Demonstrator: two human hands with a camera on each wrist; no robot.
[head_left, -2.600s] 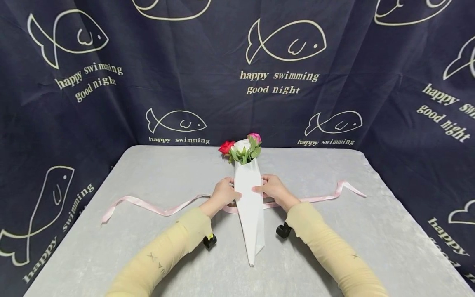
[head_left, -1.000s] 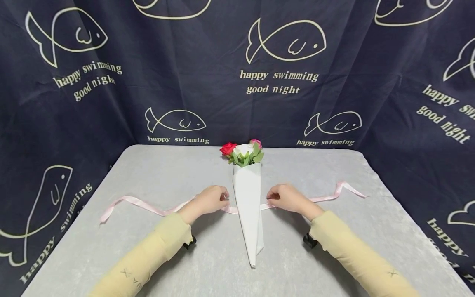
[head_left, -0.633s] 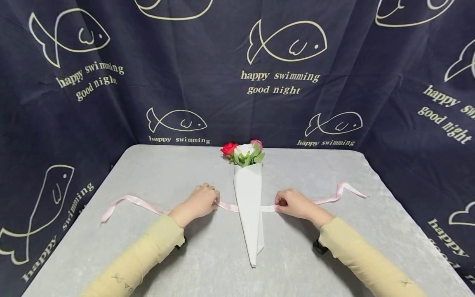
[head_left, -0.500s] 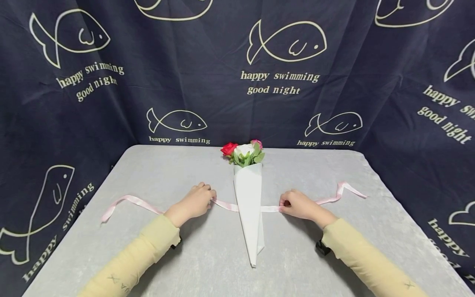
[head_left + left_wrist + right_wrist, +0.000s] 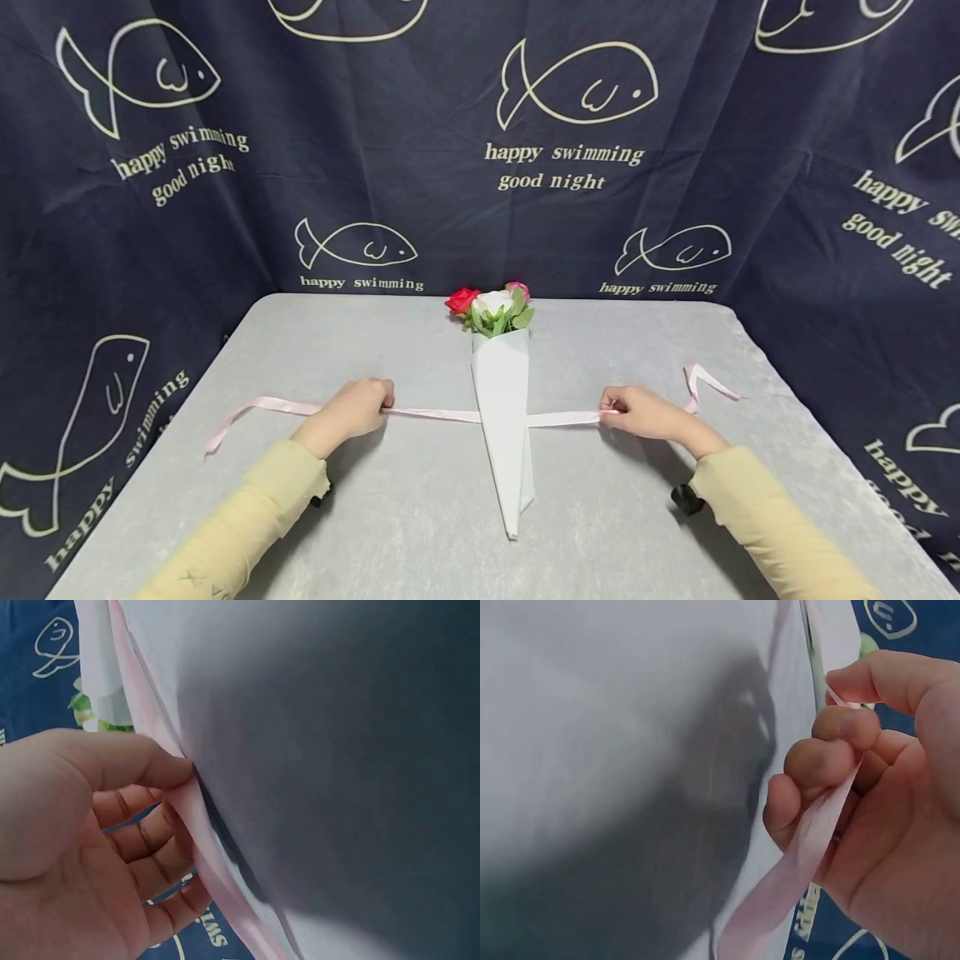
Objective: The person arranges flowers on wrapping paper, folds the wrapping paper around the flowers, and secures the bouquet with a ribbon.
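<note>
A bouquet of red, white and pink flowers in a white paper wrap lies mid-table, its narrow end toward me. Under the wrap runs a pink ribbon, stretched nearly straight between my hands. To the left of the bouquet, my left hand pinches the ribbon between thumb and fingers; the left wrist view shows the thumb pressing on it. On the other side my right hand grips the ribbon, which in the right wrist view passes through the curled fingers and trails out below.
Loose ribbon tails lie beyond each hand on the grey cloth-covered table. A dark blue curtain with fish drawings and lettering hangs behind the table and along both sides. A small black device sits at the right wrist.
Both hands first let go of the paper wrap, then took the ribbon at each side. They have since moved outward, left and right, and the ribbon between them has straightened.
</note>
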